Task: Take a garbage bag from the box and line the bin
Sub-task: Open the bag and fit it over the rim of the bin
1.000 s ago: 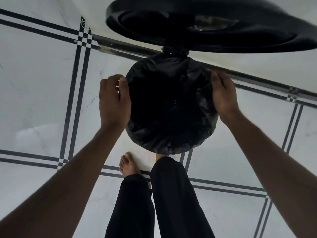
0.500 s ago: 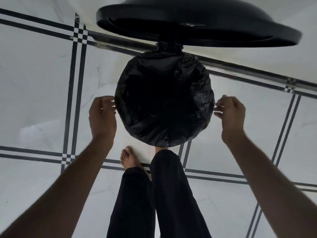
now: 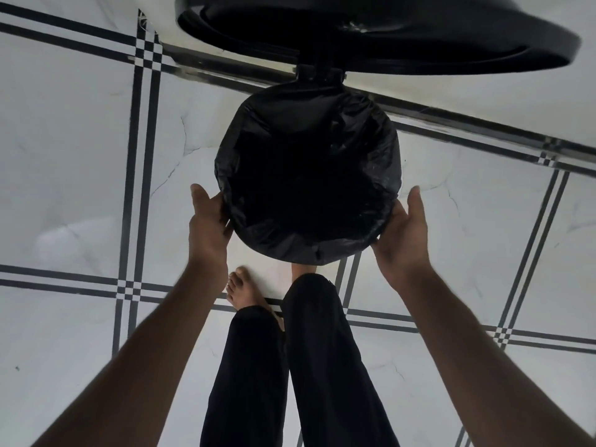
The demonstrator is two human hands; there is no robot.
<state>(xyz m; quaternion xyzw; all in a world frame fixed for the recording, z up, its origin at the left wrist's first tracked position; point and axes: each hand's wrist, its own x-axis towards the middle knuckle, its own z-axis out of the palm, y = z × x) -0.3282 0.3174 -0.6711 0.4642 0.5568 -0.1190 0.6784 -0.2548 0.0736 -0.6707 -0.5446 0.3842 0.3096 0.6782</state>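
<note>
A round black bin stands on the floor with its lid [image 3: 380,33] swung up at the top of the view. A black garbage bag [image 3: 306,175] lines it and is folded out over the rim [image 3: 290,250]. My left hand [image 3: 208,221] cups the near-left side of the bag-covered rim, thumb up, with its fingers hidden under the overhang. On the near-right side my right hand [image 3: 403,233] cups the rim in the same way. The box of bags is not in view.
The white tiled floor [image 3: 71,162] has dark double stripes. My legs in black trousers [image 3: 290,366] and a bare foot [image 3: 245,291] stand right in front of the bin. A dark metal floor strip [image 3: 467,124] runs behind the bin.
Both hands let go of the upper sides of the rim, drew away from the bin, then came back in lower down and now cup the near sides of the bag-covered rim.
</note>
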